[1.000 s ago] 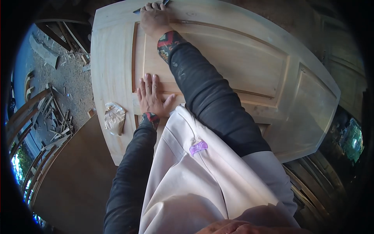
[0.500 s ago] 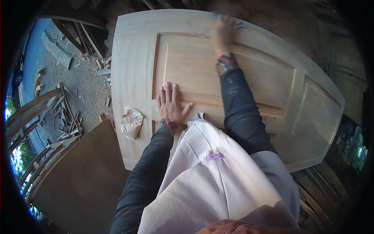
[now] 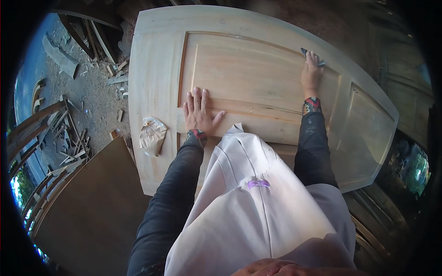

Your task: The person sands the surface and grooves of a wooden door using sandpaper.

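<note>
A pale wooden panel door (image 3: pixel 258 20) lies flat in front of me. My left hand (image 3: pixel 199 112) rests on its near rail, fingers spread, holding nothing. Towards the far right of the large panel, my right hand (image 3: pixel 311 73) is closed on a thin, dark blue-grey piece that looks like folded sandpaper (image 3: pixel 304 52). Its edges stick out on both sides of the fingers, and the rest is hidden by the hand. The hand is at the moulding along the panel's far edge. On the door, left of my left hand, sits a clear plastic bag (image 3: pixel 153 136) with tan contents.
A brown board (image 3: pixel 92 207) leans at the lower left, beside stacked curved wood pieces (image 3: pixel 39 126). Wood scraps (image 3: pixel 69 138) litter the ground on the left. More panelled doors (image 3: pixel 407 92) stand at the right. Light cloth (image 3: pixel 248 207) over my lap reaches the door's near edge.
My right hand has swept right and nearer to me, from the door's far rail to the panel's far-right edge, with the sandpaper still in it. My left hand stays at the same spot on the door.
</note>
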Tool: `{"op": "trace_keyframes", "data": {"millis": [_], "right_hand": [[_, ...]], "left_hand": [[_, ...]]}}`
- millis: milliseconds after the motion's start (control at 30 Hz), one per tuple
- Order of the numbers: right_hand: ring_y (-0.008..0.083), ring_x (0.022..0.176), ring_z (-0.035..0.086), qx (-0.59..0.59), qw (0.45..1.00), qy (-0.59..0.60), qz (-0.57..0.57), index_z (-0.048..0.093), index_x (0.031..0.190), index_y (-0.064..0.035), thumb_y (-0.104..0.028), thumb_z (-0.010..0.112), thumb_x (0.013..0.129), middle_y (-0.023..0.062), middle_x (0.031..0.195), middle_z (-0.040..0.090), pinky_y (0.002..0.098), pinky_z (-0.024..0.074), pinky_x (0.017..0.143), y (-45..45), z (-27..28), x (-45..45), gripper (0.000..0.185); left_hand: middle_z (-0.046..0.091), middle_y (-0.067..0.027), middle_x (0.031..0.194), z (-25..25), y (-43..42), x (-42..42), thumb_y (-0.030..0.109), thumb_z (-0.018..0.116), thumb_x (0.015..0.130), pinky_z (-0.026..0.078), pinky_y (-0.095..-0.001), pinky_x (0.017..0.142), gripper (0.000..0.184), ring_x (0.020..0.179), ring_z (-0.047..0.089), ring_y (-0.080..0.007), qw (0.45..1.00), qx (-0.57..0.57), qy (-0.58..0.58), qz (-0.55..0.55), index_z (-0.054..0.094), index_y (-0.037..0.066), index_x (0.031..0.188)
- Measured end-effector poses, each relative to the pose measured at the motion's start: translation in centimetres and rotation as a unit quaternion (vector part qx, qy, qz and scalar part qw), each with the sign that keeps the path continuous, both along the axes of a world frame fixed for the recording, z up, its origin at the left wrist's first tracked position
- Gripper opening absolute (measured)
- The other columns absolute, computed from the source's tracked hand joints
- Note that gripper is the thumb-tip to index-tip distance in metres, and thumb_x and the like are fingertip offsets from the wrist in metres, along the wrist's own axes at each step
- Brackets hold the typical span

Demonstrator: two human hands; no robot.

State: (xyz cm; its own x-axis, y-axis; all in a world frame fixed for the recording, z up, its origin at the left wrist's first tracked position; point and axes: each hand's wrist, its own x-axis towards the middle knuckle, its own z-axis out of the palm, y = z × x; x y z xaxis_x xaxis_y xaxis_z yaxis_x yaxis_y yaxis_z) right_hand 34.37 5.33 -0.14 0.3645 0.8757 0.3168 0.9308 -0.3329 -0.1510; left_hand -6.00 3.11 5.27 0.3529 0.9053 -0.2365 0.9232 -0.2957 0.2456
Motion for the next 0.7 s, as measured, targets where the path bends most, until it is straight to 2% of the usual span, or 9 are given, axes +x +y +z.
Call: {"op": "trace_keyframes", "data": {"millis": [133, 233, 333, 367, 400, 467, 500, 567, 700], "right_hand": [[0.0342, 0.115, 0.047, 0.000, 0.994, 0.003, -0.112, 0.056, 0.112, -0.0030, -0.009, 0.045, 0.085, 0.0138, 0.115, 0.054, 0.0502, 0.0409, 0.090, 3.0, 2.0, -2.6, 0.030], [0.0322, 0.116, 0.048, 0.091, 0.994, 0.034, 0.049, 0.056, 0.117, -0.0025, -0.011, 0.048, 0.083, 0.0133, 0.120, 0.055, 0.0480, 0.0367, 0.095, 8.9, 0.3, -12.2, 0.035], [0.0247, 0.127, 0.043, 0.022, 0.991, 0.093, 0.093, 0.056, 0.123, -0.0080, -0.016, 0.047, 0.085, 0.0082, 0.132, 0.051, 0.0445, 0.0334, 0.100, 10.9, 0.5, -15.9, 0.040], [0.0226, 0.126, 0.044, 0.034, 0.990, 0.081, 0.113, 0.057, 0.123, -0.0098, -0.017, 0.047, 0.085, 0.0062, 0.132, 0.052, 0.0447, 0.0341, 0.099, 10.2, 0.3, -15.1, 0.039], [0.0217, 0.125, 0.045, 0.019, 0.987, 0.080, 0.141, 0.057, 0.122, -0.0107, -0.016, 0.047, 0.085, 0.0050, 0.132, 0.052, 0.0450, 0.0349, 0.099, 9.1, 0.6, -13.0, 0.038], [0.0200, 0.123, 0.047, -0.019, 0.976, 0.073, 0.204, 0.059, 0.121, -0.0125, -0.016, 0.047, 0.086, 0.0025, 0.132, 0.054, 0.0457, 0.0364, 0.097, 6.9, 1.8, -6.5, 0.037], [0.0201, 0.119, 0.051, 0.036, 0.984, 0.050, 0.169, 0.060, 0.118, -0.0128, -0.014, 0.046, 0.086, 0.0026, 0.129, 0.057, 0.0467, 0.0396, 0.093, 5.3, 0.9, -2.1, 0.036], [0.0249, 0.104, 0.057, 0.092, 0.989, -0.007, 0.114, 0.062, 0.105, -0.0120, -0.013, 0.048, 0.082, 0.0057, 0.102, 0.064, 0.0494, 0.0409, 0.081, 0.6, 0.6, 8.0, 0.027], [0.0310, 0.107, 0.057, -0.017, 0.994, 0.010, -0.106, 0.060, 0.112, -0.0059, -0.014, 0.049, 0.085, 0.0138, 0.106, 0.064, 0.0516, 0.0436, 0.085, -8.4, -0.7, 23.7, 0.030]], "left_hand": [[0.016, -0.0127, 0.157, 0.4, -0.4, 0.4, 0.062, 0.058, 0.078, 0.014, -0.0511, 0.114, 0.094, 0.144, 0.015, -0.0352, 1.000, 0.023, -0.002, -0.009, 0.022, 0.015, 0.151], [0.014, -0.0148, 0.157, 1.2, -0.7, 1.4, 0.058, 0.057, 0.081, 0.013, -0.0520, 0.114, 0.089, 0.144, 0.012, -0.0366, 0.998, 0.021, 0.059, -0.002, 0.022, 0.013, 0.150], [0.012, -0.0182, 0.157, -3.3, -3.5, 6.2, 0.057, 0.058, 0.081, 0.012, -0.0527, 0.114, 0.090, 0.144, 0.010, -0.0397, 0.988, 0.116, -0.064, 0.080, 0.020, 0.016, 0.151], [0.008, -0.0204, 0.157, -2.4, -5.1, 10.2, 0.055, 0.059, 0.082, 0.012, -0.0534, 0.114, 0.090, 0.144, 0.008, -0.0410, 0.995, 0.076, -0.065, 0.010, 0.019, 0.013, 0.151], [0.007, -0.0196, 0.157, -2.2, -7.0, 14.6, 0.056, 0.060, 0.081, 0.013, -0.0534, 0.114, 0.094, 0.144, 0.009, -0.0392, 0.996, 0.071, 0.007, -0.052, 0.018, 0.010, 0.151], [0.008, -0.0186, 0.157, -4.4, -11.2, 21.2, 0.060, 0.061, 0.078, 0.013, -0.0524, 0.114, 0.099, 0.145, 0.008, -0.0364, 0.987, 0.109, 0.111, -0.049, 0.017, 0.007, 0.150], [0.008, -0.0181, 0.157, -3.4, -11.4, 22.6, 0.061, 0.061, 0.078, 0.013, -0.0520, 0.115, 0.100, 0.145, 0.008, -0.0358, 0.997, 0.056, 0.054, -0.010, 0.017, 0.007, 0.151], [0.008, -0.0172, 0.157, 0.8, -10.9, 24.1, 0.063, 0.061, 0.077, 0.014, -0.0514, 0.115, 0.102, 0.145, 0.007, -0.0344, 0.994, -0.059, -0.048, 0.075, 0.017, 0.008, 0.151], [0.012, -0.0145, 0.157, -0.1, -11.2, 24.5, 0.067, 0.059, 0.077, 0.014, -0.0492, 0.115, 0.103, 0.145, 0.008, -0.0331, 0.997, -0.018, -0.004, 0.070, 0.018, 0.007, 0.150]]}}
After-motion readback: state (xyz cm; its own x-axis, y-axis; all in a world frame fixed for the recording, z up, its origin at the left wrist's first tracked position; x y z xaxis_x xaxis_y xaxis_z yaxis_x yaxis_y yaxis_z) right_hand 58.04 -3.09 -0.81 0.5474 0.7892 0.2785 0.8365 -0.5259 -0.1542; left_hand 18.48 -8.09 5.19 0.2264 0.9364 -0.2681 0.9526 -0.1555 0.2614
